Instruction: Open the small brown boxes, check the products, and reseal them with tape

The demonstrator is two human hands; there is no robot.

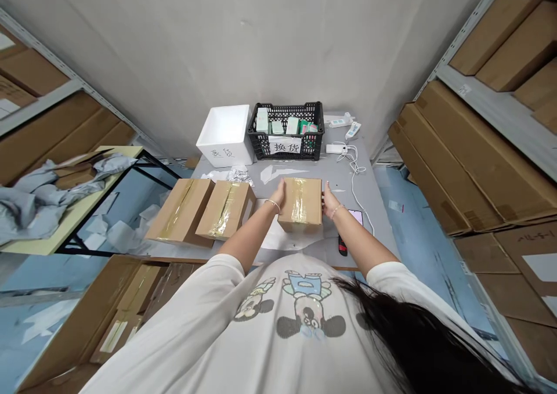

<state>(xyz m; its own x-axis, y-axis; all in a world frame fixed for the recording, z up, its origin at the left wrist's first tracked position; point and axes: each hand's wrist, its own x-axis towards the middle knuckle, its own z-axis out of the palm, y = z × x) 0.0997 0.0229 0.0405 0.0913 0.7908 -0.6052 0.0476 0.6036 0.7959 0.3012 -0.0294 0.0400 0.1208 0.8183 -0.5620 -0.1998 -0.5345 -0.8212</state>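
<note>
The box [300,201] is gripped between left hand [279,194] and right hand [329,201] over the tabletop [342,177], right of two other boxes [181,208]; contact underneath unclear. Even side pressure should be applied, tilt avoided.

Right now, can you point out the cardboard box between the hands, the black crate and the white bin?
Cardboard box [300,201], head view: middle of its taped top.
Black crate [310,148], head view: right part of front wall.
White bin [226,155], head view: front wall.

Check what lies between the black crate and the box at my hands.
A white scrap lies on the grey table between the crate and box, in the head view.
</note>
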